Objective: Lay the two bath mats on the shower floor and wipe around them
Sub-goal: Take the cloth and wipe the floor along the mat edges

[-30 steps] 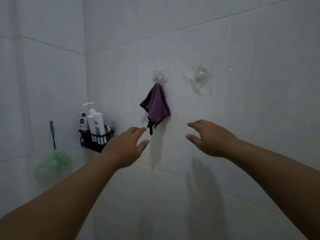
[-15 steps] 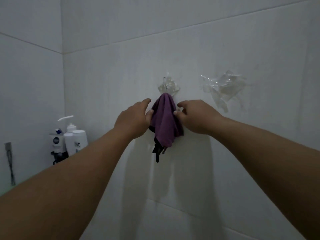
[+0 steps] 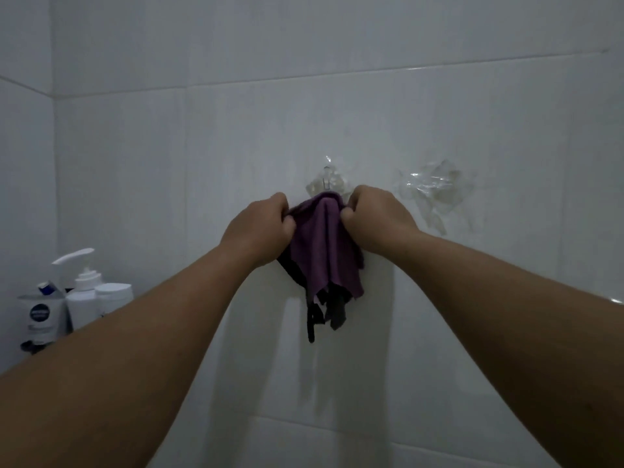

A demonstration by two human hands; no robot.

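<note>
Hands at a white tiled wall: left hand (image 3: 260, 228) and right hand (image 3: 374, 214) each pinch a top edge of a purple cloth (image 3: 324, 251) hanging from a clear hook (image 3: 326, 184); bottles (image 3: 84, 298) stand far left.

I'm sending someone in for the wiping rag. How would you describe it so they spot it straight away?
On the white tiled wall, find the clear stick-on hook, left of a torn patch of clear plastic. The purple cloth hangs from it, gripped by the left hand and right hand. It is the only coloured fabric there.
</note>
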